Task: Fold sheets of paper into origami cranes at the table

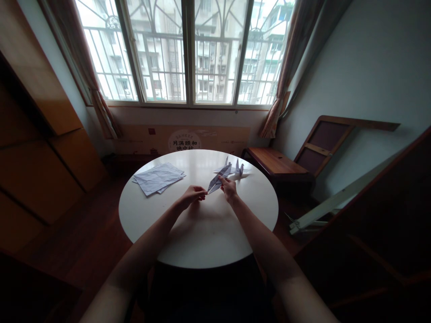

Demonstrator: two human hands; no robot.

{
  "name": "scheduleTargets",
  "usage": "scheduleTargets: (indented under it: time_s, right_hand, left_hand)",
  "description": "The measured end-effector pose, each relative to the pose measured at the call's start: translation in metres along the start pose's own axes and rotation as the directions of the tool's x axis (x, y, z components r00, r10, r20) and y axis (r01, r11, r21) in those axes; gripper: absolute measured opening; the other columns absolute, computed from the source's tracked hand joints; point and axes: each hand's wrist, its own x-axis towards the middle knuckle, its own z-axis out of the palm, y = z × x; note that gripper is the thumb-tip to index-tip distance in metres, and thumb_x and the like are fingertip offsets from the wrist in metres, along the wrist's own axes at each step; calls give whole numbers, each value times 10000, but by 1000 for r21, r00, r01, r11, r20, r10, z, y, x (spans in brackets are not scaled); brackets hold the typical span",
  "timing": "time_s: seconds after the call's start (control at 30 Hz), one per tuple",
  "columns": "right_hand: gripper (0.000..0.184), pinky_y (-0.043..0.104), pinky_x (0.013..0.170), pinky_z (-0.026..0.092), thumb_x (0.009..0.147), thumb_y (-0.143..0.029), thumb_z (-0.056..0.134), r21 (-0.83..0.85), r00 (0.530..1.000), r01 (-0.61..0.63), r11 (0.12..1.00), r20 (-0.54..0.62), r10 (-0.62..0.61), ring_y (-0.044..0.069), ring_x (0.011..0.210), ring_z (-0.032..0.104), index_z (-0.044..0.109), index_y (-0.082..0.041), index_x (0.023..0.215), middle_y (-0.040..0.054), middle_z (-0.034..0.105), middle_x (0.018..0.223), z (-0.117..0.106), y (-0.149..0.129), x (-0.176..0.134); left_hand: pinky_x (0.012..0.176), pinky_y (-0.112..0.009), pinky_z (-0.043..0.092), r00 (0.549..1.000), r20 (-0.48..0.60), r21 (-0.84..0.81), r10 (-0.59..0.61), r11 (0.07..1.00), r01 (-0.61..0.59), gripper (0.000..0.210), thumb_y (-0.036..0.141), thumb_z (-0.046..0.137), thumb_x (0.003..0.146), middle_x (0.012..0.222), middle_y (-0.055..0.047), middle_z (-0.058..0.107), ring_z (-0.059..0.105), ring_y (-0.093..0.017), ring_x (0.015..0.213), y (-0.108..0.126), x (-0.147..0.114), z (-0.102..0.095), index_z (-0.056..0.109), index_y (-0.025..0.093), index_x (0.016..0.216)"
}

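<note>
Pale lilac-grey paper, thin and crisp, folded to a long narrow diamond: this folded piece [218, 179] sits between my two hands, raised just above the round white table [175, 237]. My left hand [191, 195] has fingertips pressed together on the near pointed end; my right hand [229, 188] has thumb and fingers clamped on the piece's right edge near its middle. The far tip points up and away toward the window.

To do this fold well, I judge: keep the left pinch right at the tip so the point doesn't skew, line up edge to edge before creasing, then run a fingertip along the fold from the middle outward. Thin paper like this tears at sharp points, so light pressure there. Working in the air is wobbly; laying it on the table would give a harder crease.

The table top is glossy, smooth, reflecting window light. Just behind the piece stand finished paper cranes [237, 169], same paper, wings spread, resting on the table. To the left lies a loose stack of sheets [157, 178], flat, slightly fanned, faintly printed or lined; too small to tell.
</note>
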Motion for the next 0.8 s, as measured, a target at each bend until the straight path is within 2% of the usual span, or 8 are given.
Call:
scheduleTargets:
  time_s: [0.23, 0.8]
  right_hand:
    - [376, 255, 435, 309, 545, -474, 814, -15, 1000, 8, 1000, 9, -8, 78, 431, 383, 577, -183, 569, -41, 491, 451, 0, 0, 0]
    - [413, 247, 444, 302, 487, -502, 834, -5, 1000, -2, 1000, 18, 2, 86, 458, 400, 603, -174, 585, -32, 503, 449, 0, -3, -2]
  left_hand:
    - [604, -241, 436, 1000, 8, -6, 8, 1000, -8, 308, 376, 812, 609, 607, -32, 620, 578, -111, 586, 1, -1, 0, 696, 109, 709]
    - [597, -237, 435, 1000, 14, -4, 1, 1000, -1, 279, 343, 812, 607, 597, -32, 623, 577, -106, 573, 5, -2, 1, 695, 108, 701]
